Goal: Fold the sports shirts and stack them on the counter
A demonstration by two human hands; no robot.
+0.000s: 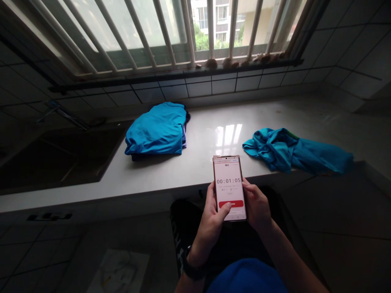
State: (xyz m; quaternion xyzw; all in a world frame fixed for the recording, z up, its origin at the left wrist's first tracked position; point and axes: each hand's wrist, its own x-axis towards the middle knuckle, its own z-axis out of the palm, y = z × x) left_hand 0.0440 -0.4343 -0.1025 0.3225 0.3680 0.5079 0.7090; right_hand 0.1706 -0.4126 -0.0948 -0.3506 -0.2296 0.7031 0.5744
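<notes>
My left hand [214, 213] and my right hand [256, 205] both hold a smartphone [229, 188] upright between them, and my left thumb lies close to a red button on its screen. The screen shows a stopwatch reading 00:01:05. Beyond the phone, a folded bright blue garment [155, 129] lies on the white countertop [198, 171], with a purple layer showing beneath it. A crumpled teal-blue garment [293, 152] lies further right on the same counter. Neither hand touches the clothes.
A dark inset sink [61, 158] with a faucet [67, 116] lies left of the counter. Behind the counter are a tiled wall and a barred window [189, 32]. A black band [194, 270] circles my left wrist. A sheet of paper [119, 272] lies on the tiled floor.
</notes>
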